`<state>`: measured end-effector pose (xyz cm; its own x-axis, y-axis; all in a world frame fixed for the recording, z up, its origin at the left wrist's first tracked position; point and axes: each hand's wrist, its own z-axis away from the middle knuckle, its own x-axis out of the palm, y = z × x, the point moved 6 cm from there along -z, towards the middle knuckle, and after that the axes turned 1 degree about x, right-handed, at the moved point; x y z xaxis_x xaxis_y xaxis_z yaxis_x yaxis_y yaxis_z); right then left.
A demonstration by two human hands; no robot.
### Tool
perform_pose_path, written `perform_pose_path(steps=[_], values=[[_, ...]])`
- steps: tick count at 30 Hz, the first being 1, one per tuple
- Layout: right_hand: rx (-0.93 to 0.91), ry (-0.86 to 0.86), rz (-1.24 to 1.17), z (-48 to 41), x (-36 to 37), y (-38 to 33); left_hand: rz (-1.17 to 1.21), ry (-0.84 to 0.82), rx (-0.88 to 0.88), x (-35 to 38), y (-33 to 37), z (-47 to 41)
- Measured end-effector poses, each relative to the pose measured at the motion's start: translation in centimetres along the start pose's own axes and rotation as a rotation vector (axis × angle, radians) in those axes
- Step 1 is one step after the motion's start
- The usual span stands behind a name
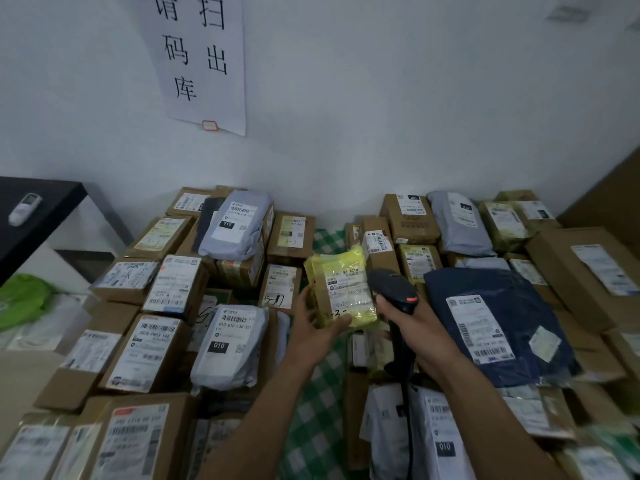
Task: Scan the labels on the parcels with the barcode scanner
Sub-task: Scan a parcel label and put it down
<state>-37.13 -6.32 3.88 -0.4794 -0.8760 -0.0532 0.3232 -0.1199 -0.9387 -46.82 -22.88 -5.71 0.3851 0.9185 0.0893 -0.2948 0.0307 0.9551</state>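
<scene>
My left hand (317, 329) grips a small parcel wrapped in yellow tape (341, 287), holding it up with its white label facing me. Just right of it, my right hand (412, 327) grips the handle of a black barcode scanner (393, 289); the scanner's head sits close to the label's right edge. A black cable hangs down from the handle. Many labelled parcels lie all around: a grey mailer bag (230, 344) to the left and a dark blue bag (498, 323) to the right.
Cardboard boxes (145, 351) and mailers cover a surface with a green checked cloth (318, 403), stacked left and right of a narrow gap. A black table (38, 206) with a white device stands at far left. A paper sign (201, 57) hangs on the wall.
</scene>
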Motion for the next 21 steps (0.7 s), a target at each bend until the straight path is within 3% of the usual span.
perform_pose_path(steps=[12,21], values=[[0.04,-0.141,0.235,4.6,1.0,-1.3,-0.057,0.081,0.025,-1.8,0.9,-0.7],[0.062,-0.169,0.279,5.2,1.6,-0.9,-0.038,0.085,0.0,-2.0,1.3,-0.2]])
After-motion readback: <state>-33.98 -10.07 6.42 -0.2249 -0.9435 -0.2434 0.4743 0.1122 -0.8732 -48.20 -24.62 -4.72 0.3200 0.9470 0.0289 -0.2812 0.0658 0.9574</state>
